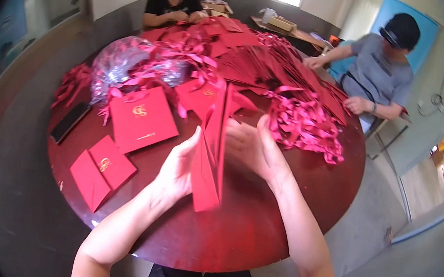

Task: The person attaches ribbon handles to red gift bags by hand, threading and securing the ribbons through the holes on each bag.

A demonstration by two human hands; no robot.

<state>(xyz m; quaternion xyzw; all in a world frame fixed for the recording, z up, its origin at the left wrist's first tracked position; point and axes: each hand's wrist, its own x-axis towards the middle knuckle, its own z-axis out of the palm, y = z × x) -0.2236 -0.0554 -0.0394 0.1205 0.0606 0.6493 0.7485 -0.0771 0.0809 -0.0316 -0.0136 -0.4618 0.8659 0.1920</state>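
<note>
Frame centre: my left hand (181, 160) holds a red paper gift bag (206, 184); my right hand (253, 147) spreads loosely, contact unclear. Judged light, creasable: grip side edges.

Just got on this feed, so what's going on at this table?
The person's left hand holds a red paper bag upright; the right hand, blurred, is at its right side, contact unclear. Across the round table, a co-worker in grey has both hands near flat red bags, and a co-worker in black is behind the heap. Pink ribbons lie beyond the right hand.
</note>
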